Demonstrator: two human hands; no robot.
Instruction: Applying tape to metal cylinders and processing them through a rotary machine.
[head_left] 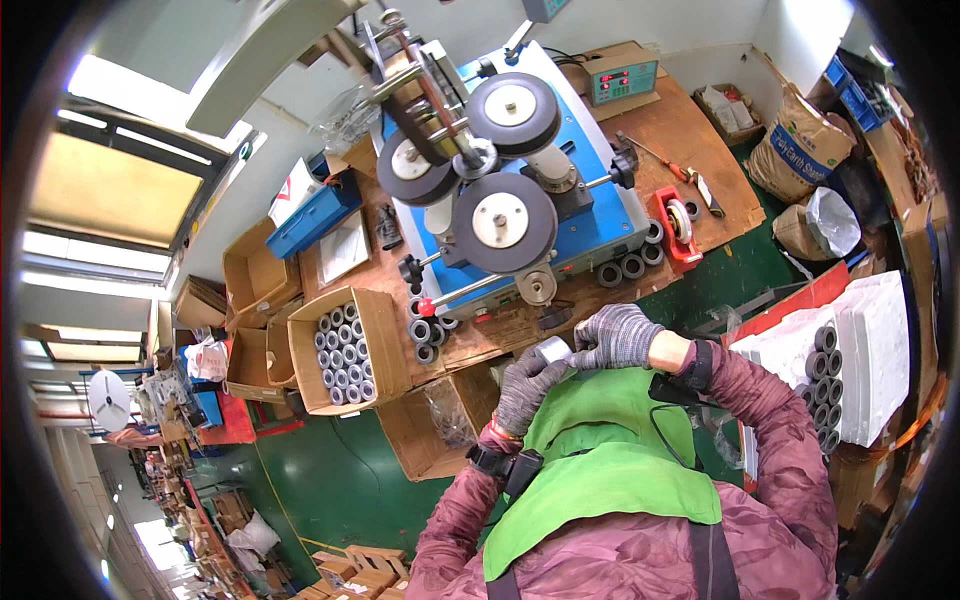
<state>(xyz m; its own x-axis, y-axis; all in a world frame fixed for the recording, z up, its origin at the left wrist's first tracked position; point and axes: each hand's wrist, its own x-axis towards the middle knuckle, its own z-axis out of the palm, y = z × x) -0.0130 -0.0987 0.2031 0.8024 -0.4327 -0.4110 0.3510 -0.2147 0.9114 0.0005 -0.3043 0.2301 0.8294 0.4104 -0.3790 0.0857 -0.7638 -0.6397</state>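
Note:
In front of my chest, my left hand (530, 388), in a grey knit glove, is closed around a small whitish, shiny, roll-like piece (553, 349). My right hand (617, 337), gloved alike, is beside it with fingers bent and pressed together against the piece's right side. Whatever those fingertips pinch is hidden. Just beyond both hands stands a blue-topped machine (585, 225) with three dark wheels, the nearest wheel (505, 218) having a pale hub. Several dark grey rings (632, 266) lie along the machine's front right edge.
At left, a cardboard box (390, 350) holds several upright rings, with loose rings (424, 353) beside it. An open carton (410, 440) sits below the bench edge. A red tape dispenser (677, 228) and a screwdriver (680, 172) are at right. White foam (870, 350) carries stacked rings.

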